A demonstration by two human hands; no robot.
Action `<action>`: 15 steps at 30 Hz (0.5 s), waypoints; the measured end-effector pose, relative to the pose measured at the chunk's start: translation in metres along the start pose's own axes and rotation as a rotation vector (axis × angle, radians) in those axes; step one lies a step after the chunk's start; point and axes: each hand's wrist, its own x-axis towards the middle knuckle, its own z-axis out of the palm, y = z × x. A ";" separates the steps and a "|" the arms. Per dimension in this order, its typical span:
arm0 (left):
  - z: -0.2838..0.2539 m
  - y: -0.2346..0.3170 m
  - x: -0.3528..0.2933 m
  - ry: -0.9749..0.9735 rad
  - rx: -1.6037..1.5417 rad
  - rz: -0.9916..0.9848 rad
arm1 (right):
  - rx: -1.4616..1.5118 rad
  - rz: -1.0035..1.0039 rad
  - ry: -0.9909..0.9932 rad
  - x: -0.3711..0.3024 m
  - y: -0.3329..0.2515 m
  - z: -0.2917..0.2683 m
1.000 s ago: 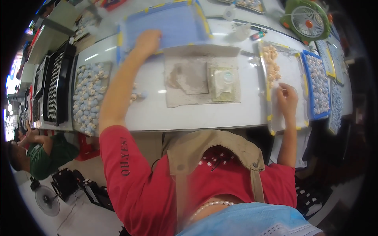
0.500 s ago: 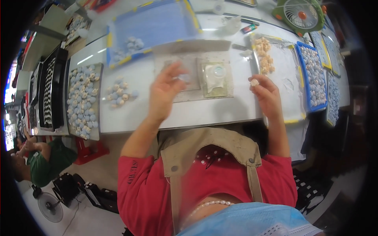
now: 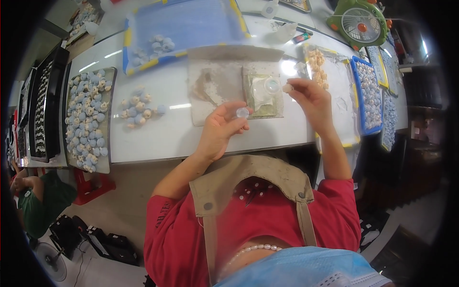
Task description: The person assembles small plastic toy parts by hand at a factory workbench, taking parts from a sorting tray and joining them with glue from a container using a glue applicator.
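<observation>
So from the head view, the only one I'm getting, my left hand (image 3: 222, 128) is no longer reaching over the blue tray (image 3: 191, 29) like a second ago; it's now hanging by the near edge of the grey board (image 3: 198, 116), thumb and fingers pinching a pale, clear-looking round piece (image 3: 242, 113). My right hand (image 3: 313, 99) is no longer hovering over the taped white tray (image 3: 340, 130) with the orange pieces (image 3: 316, 63) either; it's now pinching a small cream piece (image 3: 287, 88) just beside the clear round dish (image 3: 272, 86), and I'm honestly not able to tell if the two are touching. The dish is sitting on the square yellowish pad (image 3: 264, 115). I'm reading that as fetching being done and both pieces being ready near the pad. My loose blue-and-cream pile (image 3: 138, 109) is lying off to the left.
</observation>
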 end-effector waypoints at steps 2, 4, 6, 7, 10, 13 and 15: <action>0.005 0.003 -0.003 0.020 0.030 -0.026 | -0.096 -0.155 0.060 0.004 -0.006 0.004; 0.007 0.005 -0.004 0.045 -0.043 -0.063 | -0.177 -0.210 0.049 0.008 -0.016 0.007; 0.004 0.005 -0.004 0.074 -0.112 -0.103 | -0.250 -0.264 0.037 0.013 -0.022 0.009; 0.001 0.002 -0.003 0.051 -0.102 -0.103 | -0.285 -0.294 0.027 0.015 -0.023 0.009; -0.006 -0.003 0.001 -0.018 -0.085 -0.083 | -0.369 -0.352 -0.011 0.019 -0.024 0.010; -0.001 0.000 0.004 -0.024 -0.113 -0.104 | -0.454 -0.394 -0.053 0.021 -0.024 0.010; 0.003 0.001 0.005 0.020 -0.151 -0.145 | -0.490 -0.411 -0.073 0.022 -0.025 0.010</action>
